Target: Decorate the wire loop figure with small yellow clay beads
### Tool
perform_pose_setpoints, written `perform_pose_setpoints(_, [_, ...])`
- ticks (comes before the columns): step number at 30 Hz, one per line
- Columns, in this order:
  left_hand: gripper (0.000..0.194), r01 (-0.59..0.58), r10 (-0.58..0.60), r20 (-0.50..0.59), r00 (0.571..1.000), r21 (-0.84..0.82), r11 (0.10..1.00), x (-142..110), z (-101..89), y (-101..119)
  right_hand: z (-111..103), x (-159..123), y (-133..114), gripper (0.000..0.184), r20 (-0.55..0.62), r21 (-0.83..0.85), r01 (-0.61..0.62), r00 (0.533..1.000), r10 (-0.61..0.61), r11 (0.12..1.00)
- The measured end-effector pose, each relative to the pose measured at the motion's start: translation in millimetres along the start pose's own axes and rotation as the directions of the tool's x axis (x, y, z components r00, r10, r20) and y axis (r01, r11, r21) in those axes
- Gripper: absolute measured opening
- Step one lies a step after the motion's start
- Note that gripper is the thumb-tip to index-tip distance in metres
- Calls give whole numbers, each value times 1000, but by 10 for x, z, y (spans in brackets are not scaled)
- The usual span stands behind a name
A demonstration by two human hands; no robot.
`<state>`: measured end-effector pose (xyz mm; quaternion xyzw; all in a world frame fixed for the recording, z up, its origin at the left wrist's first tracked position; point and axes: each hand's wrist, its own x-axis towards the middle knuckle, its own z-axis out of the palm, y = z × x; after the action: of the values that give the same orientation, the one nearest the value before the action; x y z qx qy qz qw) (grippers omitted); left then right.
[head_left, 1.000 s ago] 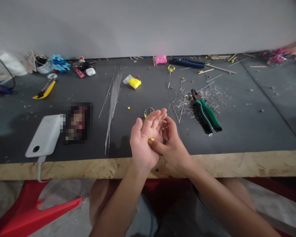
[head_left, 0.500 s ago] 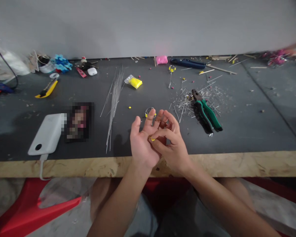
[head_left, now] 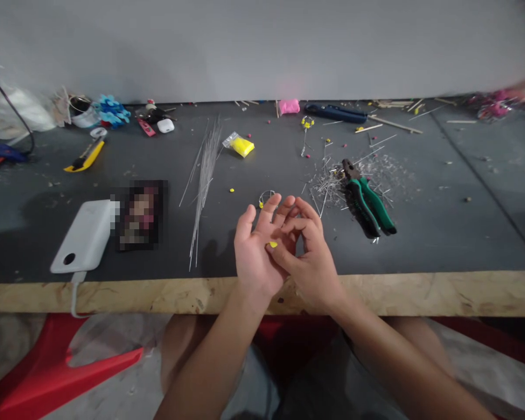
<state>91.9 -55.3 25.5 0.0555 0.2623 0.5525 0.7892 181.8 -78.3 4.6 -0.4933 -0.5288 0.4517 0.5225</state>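
Note:
My left hand [head_left: 256, 256] is palm up, fingers spread and slightly curled, above the table's front edge. Over its palm, my right hand [head_left: 308, 254] carries a small lump of yellow clay [head_left: 273, 245] on the thumb tip. The right index finger is lifted off the clay, and the other right fingers are bent near the left fingertips. Just beyond the left fingers lies a wire ring with yellow beads [head_left: 261, 205], partly hidden. A yellow ball [head_left: 231, 190] rests to its left. Farther back is a packet of yellow clay [head_left: 242, 146].
Green-handled pliers [head_left: 370, 201] lie on cut wire pieces [head_left: 326, 184] at right. Long wires [head_left: 205, 169] stretch out left of the hands. Farther left are a white power bank [head_left: 85, 233], a blurred-out dark object [head_left: 142, 216] and a yellow cutter [head_left: 87, 154]. A pink packet [head_left: 289, 107] sits near the wall.
My right index finger has lifted away from the thumb, leaving the yellow clay showing on the thumb tip. Both hands have shifted slightly right; the left stays palm up.

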Motion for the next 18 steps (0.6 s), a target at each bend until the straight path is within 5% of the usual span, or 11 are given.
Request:
perform_pose_setpoints(3, [34, -89, 92, -32, 995, 87, 992, 7, 26, -25, 8, 21, 62, 56, -23, 153, -136, 990, 141, 979])
perform_pose_setpoints(6, [34, -183, 190, -31, 981, 151, 971, 7, 47, -43, 13, 35, 90, 74, 58, 400, -326, 942, 332, 856])
perform_pose_setpoints(10, [34, -158, 159, 4, 987, 141, 977, -6, 74, -52, 9, 44, 19, 67, 161, 539, -454, 883, 442, 710])
perform_pose_setpoints(18, [34, -102, 102, 14, 995, 74, 992, -4, 89, -73, -19, 40, -35, 35, 288, 535, -608, 784, 550, 586])
